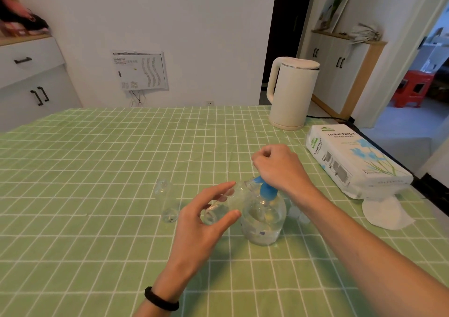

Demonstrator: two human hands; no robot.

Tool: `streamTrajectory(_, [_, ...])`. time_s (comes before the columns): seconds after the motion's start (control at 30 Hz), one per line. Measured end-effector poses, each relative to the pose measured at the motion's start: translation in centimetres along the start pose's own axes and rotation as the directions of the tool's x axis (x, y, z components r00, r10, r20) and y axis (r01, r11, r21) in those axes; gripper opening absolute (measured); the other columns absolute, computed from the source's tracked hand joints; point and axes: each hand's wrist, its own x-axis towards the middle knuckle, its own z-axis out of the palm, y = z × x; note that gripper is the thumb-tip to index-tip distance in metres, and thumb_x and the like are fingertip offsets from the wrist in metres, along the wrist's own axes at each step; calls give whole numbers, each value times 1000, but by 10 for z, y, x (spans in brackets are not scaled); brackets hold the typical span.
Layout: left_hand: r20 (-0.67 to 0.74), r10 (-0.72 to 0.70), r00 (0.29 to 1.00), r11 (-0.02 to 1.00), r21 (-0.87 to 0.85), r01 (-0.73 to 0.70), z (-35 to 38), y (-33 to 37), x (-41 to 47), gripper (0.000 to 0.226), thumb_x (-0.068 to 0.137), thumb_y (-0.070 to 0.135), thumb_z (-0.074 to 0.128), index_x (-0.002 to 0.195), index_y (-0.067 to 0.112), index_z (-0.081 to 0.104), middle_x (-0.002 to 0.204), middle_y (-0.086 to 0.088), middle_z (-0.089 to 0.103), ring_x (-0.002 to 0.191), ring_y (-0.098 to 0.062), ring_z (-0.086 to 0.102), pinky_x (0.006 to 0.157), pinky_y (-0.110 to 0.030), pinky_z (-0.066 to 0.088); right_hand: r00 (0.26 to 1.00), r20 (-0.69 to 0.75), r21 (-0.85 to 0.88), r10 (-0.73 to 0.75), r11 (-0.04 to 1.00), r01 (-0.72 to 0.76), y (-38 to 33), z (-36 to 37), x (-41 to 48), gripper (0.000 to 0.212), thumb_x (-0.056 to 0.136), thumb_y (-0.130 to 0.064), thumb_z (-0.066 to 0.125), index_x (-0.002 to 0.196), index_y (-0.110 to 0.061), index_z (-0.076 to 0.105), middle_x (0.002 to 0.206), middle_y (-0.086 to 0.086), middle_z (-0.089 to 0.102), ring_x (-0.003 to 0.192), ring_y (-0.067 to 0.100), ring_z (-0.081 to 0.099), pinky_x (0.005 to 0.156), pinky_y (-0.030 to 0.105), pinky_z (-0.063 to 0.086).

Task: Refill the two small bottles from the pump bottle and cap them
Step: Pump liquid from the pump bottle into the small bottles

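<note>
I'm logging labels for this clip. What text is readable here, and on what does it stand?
"TISSUE PAPER": top face of the tissue pack.
"TISSUE PAPER": again, along the same pack's end face.
Smaller print under the top title: too small to read.
Wall panel: stickers too small to read.
Pump bottle: label blurred, unreadable.

The person's left hand [201, 217] and right hand [279, 168] are bare, and so is the arm behind each. The right forearm [364, 239] shows uncovered along a long stretch up to the picture's right edge, while the left forearm [170, 282] shows only a short stretch above the bottom edge. Round the left wrist sits a black band [161, 301] — thick, rounded, matt and plain, snug against the arm — though whether it is cloth or rubber cannot be told.
</note>
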Motion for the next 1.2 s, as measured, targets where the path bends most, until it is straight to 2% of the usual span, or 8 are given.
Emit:
streamTrajectory(0.07, [-5,9,1000,1000,3,-9,-1,1,1,54,82,19,88,129,39,71,120,21,77,115,-11,70,96,-17,50,1000,5,-6,-4,1000,4,-1,-1,0,28,98,-22,54,79,-5,68,89,20,78,69,28,59,68,39,49])
streamTrajectory(0.13, [-8,11,1000,1000,3,-11,-1,2,1,53,82,18,88,129,39,71,120,21,77,115,-11,70,97,-18,51,999,28,2,15,1000,-15,-2,-1,-1,35,99,-22,53,106,2,77,108,18,82,87,39,75,82,50,62])
streamTrajectory(0.2, [-8,7,1000,1000,-4,-7,-1,2,0,53,82,17,88,128,37,71,119,21,77,115,-11,70,98,-19,52,999,29,1,23,1000,-23,-4,-2,-3,37,99,-21,51,116,1,77,118,18,80,100,39,78,96,57,61])
streamTrajectory(0.37, [-3,-6,1000,1000,2,6,-1,0,0,54,81,13,88,128,35,73,119,20,77,114,-10,71,97,-17,51,1000,-7,15,29,999,-29,-3,2,-6,36,97,-17,50,114,2,76,119,19,79,116,42,72,101,60,60])
streamTrajectory(0.73, [-2,-27,1000,1000,15,27,-1,0,-2,54,82,17,88,128,39,71,118,21,77,114,-10,70,98,-27,53,999,20,0,40,999,-40,-2,1,-8,35,98,-18,51,111,2,77,121,18,79,115,42,73,100,59,61])
streamTrajectory(0.9, [-7,-31,1000,1000,-1,31,-1,2,-1,54,82,17,88,128,40,71,118,20,77,115,-13,70,98,-31,53,1000,19,-17,0,1000,0,-1,-2,0,30,98,-23,56,80,-2,67,110,19,81,75,29,69,77,45,61])
streamTrajectory(1.03, [-10,-23,1000,1000,-13,23,-1,2,-1,53,83,18,89,128,40,71,119,19,78,115,-14,71,99,-34,53,999,27,4,34,999,-34,-4,-2,-2,35,98,-20,54,113,2,77,121,18,79,112,41,75,99,59,61])
streamTrajectory(1.2, [-2,-27,1000,1000,9,27,-1,0,-1,54,82,15,89,127,38,72,120,21,77,116,-10,70,99,-26,53,999,9,21,42,999,-42,0,3,-6,35,97,-16,50,114,2,76,119,18,79,118,41,71,102,59,60])
